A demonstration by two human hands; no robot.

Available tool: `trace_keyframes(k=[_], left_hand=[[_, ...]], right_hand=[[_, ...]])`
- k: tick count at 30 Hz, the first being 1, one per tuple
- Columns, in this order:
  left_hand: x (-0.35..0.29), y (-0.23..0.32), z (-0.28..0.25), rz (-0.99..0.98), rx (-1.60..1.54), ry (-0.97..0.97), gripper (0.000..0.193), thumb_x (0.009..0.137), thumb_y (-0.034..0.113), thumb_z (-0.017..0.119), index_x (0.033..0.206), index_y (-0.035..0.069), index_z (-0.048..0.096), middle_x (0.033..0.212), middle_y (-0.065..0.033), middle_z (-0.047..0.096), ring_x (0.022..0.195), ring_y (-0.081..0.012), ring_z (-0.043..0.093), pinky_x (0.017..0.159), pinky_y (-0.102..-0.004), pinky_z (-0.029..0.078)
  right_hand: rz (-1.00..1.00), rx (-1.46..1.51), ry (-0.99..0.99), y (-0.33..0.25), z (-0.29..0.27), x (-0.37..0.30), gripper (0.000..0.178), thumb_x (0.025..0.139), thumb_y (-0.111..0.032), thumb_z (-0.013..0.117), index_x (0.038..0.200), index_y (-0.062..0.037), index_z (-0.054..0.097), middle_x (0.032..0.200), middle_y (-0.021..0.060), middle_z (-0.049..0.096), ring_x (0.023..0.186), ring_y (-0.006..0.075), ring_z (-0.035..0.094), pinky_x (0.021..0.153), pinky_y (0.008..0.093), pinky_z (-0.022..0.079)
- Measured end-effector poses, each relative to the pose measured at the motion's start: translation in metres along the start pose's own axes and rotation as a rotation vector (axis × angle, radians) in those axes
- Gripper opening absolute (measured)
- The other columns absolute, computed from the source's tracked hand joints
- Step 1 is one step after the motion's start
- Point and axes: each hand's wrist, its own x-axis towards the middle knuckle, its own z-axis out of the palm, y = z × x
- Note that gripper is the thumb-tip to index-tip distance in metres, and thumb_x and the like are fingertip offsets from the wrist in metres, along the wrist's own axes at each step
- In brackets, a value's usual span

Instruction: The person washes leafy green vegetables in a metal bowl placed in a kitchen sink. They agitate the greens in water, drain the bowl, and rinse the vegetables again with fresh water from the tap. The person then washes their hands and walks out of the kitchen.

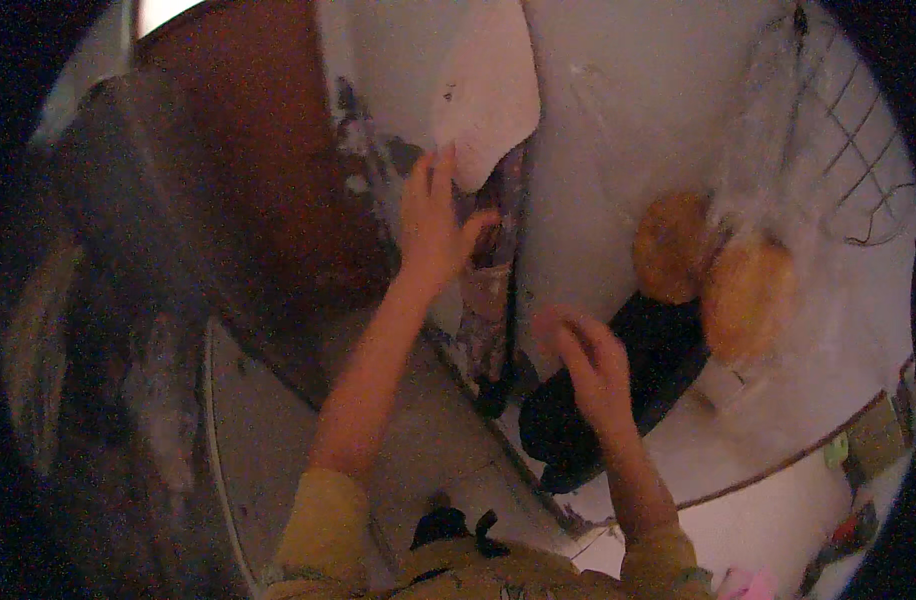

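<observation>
My left hand is spread, thumb apart from the fingers. Its fingertips reach the lower edge of a pale, leaf-shaped flat piece; whether they touch it I cannot tell. Beside the thumb, a narrow gap holds mixed pinkish items, too blurred to name. My right hand is loosely bent with its fingers apart, and nothing shows in it. It hovers over or beside a long black object, dark and soft-looking. Right of that lie two round, orange-brown things, seemingly under clear plastic.
A reddish-brown panel fills the left, next to a dark curved surface. Thin wire grid stands at the upper right. Around the white surface runs a dark edge, with small items and pink material beyond. The light is dim.
</observation>
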Motion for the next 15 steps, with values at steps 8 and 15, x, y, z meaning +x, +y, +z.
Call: trace_keyframes(k=[8,15], left_hand=[[0.128,-0.064,-0.011,-0.091,-0.934,-0.210,0.022,0.083,0.015,0.065,0.101,0.003,0.061,0.105,-0.0132,0.063,0.102,-0.0239,0.059,0.092,-0.0389,0.045],[0.132,-0.076,0.018,-0.387,-1.060,-0.326,0.026,0.094,0.020,0.056,0.113,0.002,0.056,0.109,-0.0101,0.062,0.100,-0.0202,0.059,0.089,-0.0340,0.047]], right_hand=[[-0.120,0.059,0.363,0.005,0.053,0.255,0.028,0.095,-0.014,0.047,0.119,-0.0009,0.051,0.098,0.0107,0.063,0.091,0.0198,0.062,0.082,0.0306,0.049],[-0.420,0.095,0.189,-0.055,0.070,0.236,0.034,0.089,-0.018,0.054,0.119,-0.0015,0.053,0.101,0.0155,0.063,0.093,0.0293,0.061,0.081,0.0374,0.050]])
